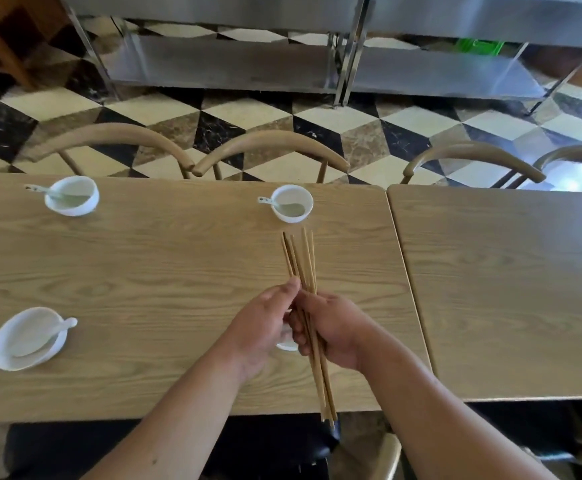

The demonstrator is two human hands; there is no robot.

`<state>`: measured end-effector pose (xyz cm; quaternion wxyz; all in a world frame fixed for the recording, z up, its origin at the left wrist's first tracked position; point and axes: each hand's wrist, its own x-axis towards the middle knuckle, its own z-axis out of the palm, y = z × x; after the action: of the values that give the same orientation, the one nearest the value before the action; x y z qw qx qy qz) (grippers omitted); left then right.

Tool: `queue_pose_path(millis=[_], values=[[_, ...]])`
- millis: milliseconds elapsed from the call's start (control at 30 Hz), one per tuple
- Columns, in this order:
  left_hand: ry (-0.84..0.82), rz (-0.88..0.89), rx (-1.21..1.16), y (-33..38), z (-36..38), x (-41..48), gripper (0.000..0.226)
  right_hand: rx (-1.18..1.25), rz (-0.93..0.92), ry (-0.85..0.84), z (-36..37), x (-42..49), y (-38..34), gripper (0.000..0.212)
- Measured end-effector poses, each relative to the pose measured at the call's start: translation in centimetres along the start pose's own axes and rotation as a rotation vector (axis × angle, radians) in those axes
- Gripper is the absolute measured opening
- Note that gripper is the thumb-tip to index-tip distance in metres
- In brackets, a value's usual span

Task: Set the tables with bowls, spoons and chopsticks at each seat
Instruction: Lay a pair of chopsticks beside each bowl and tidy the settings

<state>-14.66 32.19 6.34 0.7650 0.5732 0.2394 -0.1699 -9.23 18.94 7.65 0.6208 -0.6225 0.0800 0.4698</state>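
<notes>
My right hand [333, 329] grips a bundle of several wooden chopsticks [300, 261] above the wooden table [165, 268]. My left hand [263, 322] pinches the same bundle from the left, thumb near the top. Under my hands a white bowl [287, 346] is mostly hidden. Three more white bowls each hold a white spoon: far left [72, 195], far middle [292, 203], and near left [28, 338].
A second wooden table [511, 289] butts against the right side. Several curved-back wooden chairs [272, 147] line the far edge. A chair with a black seat [275, 441] is below me. Steel shelving [234, 60] stands on the checkered floor beyond.
</notes>
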Motion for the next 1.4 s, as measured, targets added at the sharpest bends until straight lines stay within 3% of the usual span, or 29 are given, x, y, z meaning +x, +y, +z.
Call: queue_pose_path(millis=[167,433,533,667,800,933,1067,1167,1267,1400], values=[[-0.006,-0.112,-0.158,-1.1,1.1,0.9,0.061,0.053,0.019,-0.246,-2.1,0.3,1.5,0.032],[-0.144,-0.155,-0.025,-2.9,2.6,3.0,0.063,0.065,0.093,-0.457,-7.5,0.9,3.3,0.027],[-0.056,-0.172,-0.029,-3.1,3.7,3.8,0.048,0.113,0.104,-0.494,-8.6,0.9,3.6,0.033],[0.096,-0.195,-0.071,-3.5,4.7,4.7,0.047,0.165,0.114,-0.499,-9.7,1.4,4.2,0.055],[0.189,-0.231,-0.054,-3.1,5.4,5.2,0.046,0.127,0.154,-0.431,-9.9,2.1,4.2,0.062],[0.341,-0.204,-0.082,-2.2,5.8,6.1,0.035,0.044,0.142,-0.288,-10.2,2.9,3.6,0.055],[0.484,-0.159,-0.106,-0.9,4.4,6.3,0.026,0.043,0.109,0.165,-12.1,5.1,4.7,0.035],[0.470,-0.153,-0.026,-0.5,3.5,6.0,0.026,-0.162,0.158,0.415,-14.0,7.5,6.8,0.019],[0.429,-0.143,0.037,-0.3,3.2,5.6,0.027,-0.275,0.225,0.416,-13.2,9.1,8.0,0.013],[0.368,-0.145,0.087,-0.2,1.5,5.4,0.026,-0.232,0.192,0.435,-10.9,9.9,8.0,0.020]])
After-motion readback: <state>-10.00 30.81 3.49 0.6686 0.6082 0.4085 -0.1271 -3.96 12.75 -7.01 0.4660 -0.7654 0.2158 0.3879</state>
